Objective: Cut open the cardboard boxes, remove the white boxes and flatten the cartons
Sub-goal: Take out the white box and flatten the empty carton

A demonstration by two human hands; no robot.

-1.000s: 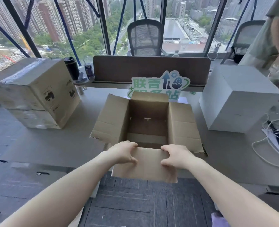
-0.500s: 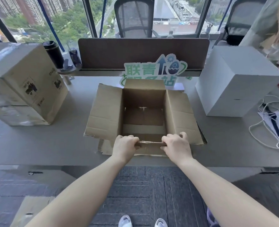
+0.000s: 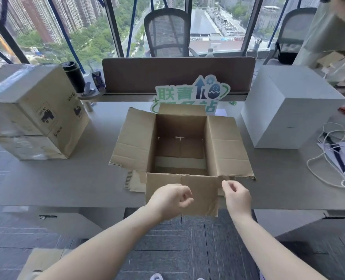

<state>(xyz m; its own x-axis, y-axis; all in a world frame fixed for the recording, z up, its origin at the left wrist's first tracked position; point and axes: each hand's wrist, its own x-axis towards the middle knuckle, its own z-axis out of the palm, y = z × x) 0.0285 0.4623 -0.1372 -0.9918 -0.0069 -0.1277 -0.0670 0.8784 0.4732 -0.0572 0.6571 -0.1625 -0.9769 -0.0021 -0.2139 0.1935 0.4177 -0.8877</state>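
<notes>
An empty brown carton [image 3: 226, 142] stands open at the middle of the grey desk [image 3: 70, 178], its four flaps spread out. Its near flap [image 3: 199, 190] hangs down over the desk's front edge. My left hand [image 3: 170, 199] hovers in front of that flap, fingers loosely curled, holding nothing. My right hand [image 3: 238, 197] is beside the flap's right edge, fingers apart and empty. A white box [image 3: 288, 110] sits on the desk to the right. A taped, sealed cardboard box [image 3: 32, 110] stands at the left.
A flat cardboard piece [image 3: 133, 180] lies under the open carton. White cables and papers [image 3: 339, 158] lie at the right edge. A green sign [image 3: 189, 93], a brown partition [image 3: 177, 73] and a black tumbler [image 3: 73, 76] stand behind. Another person [image 3: 329, 27] is at the far right. Cardboard [image 3: 42, 261] lies on the floor.
Both hands held the carton's near flap and folded it up toward the opening. Now they have let go, and the flap hangs down over the desk edge.
</notes>
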